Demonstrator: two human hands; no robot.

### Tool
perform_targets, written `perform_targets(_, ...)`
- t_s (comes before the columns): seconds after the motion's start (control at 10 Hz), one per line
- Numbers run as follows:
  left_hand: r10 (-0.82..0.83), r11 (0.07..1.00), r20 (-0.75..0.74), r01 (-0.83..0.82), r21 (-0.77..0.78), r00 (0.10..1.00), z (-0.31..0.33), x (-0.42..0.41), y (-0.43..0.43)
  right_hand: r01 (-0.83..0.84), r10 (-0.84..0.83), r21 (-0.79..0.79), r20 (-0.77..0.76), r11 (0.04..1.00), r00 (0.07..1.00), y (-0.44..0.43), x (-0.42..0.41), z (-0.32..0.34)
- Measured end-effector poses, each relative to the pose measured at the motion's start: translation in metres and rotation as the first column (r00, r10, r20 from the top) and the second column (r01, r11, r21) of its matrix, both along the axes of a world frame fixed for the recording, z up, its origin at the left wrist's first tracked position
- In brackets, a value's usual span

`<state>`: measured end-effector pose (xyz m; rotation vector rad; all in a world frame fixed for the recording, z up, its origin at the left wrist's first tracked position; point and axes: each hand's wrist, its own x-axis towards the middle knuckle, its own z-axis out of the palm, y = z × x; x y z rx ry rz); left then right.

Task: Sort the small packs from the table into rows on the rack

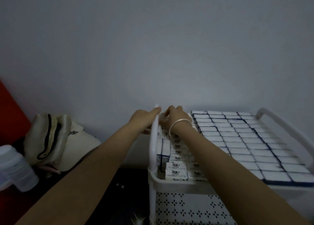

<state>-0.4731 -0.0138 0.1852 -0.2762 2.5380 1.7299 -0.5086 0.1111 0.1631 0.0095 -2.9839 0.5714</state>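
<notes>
Since the small white blue-edged packs (166, 146) lie directly beneath it, the right grip (176, 116) curls down, hold unclear; left grip (144, 118) straight-fingered just beside.

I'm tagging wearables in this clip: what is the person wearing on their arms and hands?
No sleeves or gloves are in view. The right hand has a thin silvery bangle round its wrist; the left hand shows no watch or band.
</notes>
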Motion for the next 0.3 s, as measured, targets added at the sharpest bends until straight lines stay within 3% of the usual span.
perform_targets(0.2,-0.015,1.000,-0.063,0.016,0.008,0.998,-0.001,0.006,-0.003,-0.033,0.035,-0.077,0.021,0.996,0.999,0.005,0.001,0.000)
perform_targets(0.3,0.056,0.998,-0.163,-0.061,-0.030,0.985,0.006,0.006,-0.012,-0.048,0.042,-0.251,-0.031,0.967,0.999,0.014,0.004,0.006)
